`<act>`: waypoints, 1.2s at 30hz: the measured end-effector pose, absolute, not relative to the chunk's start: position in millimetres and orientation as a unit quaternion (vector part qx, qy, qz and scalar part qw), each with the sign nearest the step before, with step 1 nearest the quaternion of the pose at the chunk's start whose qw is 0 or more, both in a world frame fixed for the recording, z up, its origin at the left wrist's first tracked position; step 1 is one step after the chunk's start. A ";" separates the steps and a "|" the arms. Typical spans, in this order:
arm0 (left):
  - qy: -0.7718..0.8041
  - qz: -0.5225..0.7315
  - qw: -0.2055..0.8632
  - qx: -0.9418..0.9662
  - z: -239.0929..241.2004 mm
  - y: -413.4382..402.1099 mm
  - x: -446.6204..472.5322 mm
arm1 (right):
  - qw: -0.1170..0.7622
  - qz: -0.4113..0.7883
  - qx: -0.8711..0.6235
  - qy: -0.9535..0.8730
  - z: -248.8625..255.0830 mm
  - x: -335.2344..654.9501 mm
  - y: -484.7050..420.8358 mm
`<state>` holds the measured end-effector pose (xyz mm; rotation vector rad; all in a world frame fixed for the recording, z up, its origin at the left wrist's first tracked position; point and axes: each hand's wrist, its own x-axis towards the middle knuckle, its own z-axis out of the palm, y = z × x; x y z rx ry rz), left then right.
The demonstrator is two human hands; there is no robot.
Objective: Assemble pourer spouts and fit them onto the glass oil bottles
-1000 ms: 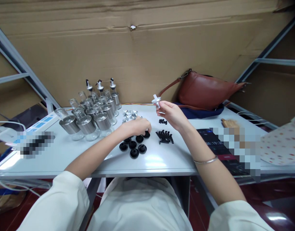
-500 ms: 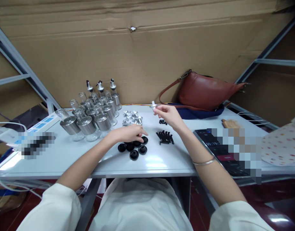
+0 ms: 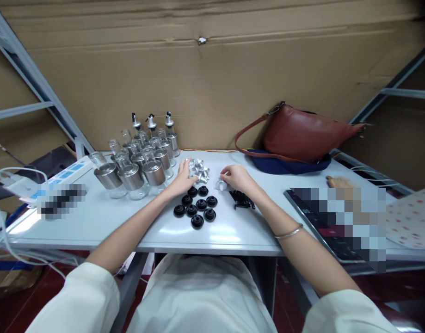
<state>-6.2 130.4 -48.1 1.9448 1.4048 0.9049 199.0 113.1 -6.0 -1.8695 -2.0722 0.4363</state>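
Note:
My right hand (image 3: pixel 236 178) rests low on the white table (image 3: pixel 94 217), its fingers pinched on a small clear spout part (image 3: pixel 220 185). My left hand (image 3: pixel 181 178) reaches into the pile of silver spout pieces (image 3: pixel 199 170), fingers curled on them. Several black round stoppers (image 3: pixel 196 208) lie in a cluster just in front of both hands. A heap of small black pins (image 3: pixel 243 200) sits beside my right wrist. Several glass bottles with steel sleeves (image 3: pixel 139 159) stand to the left, three of them at the back fitted with pourer tops.
A brown leather bag (image 3: pixel 302 134) lies on a blue cloth at the back right. A power strip (image 3: pixel 59 178) and white cables sit at the left edge. A dark tablet (image 3: pixel 312 217) lies at right. Cardboard (image 3: pixel 212 83) walls the back.
My right hand came down from the air to the table with the clear part. My left hand left the black stoppers and moved back to the silver pieces.

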 end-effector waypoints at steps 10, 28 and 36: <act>0.576 0.313 0.305 0.691 -46.1 143.2 -7.9 | 0.236 0.310 -0.551 -0.738 -4.2 216.5 110.4; 0.500 0.307 0.286 0.758 -48.5 134.6 -15.1 | 0.281 0.297 -0.482 -0.774 -17.1 199.9 107.6; 0.492 0.315 0.269 0.765 -52.9 136.8 -16.4 | 0.289 0.287 -0.469 -0.783 -11.9 202.5 108.1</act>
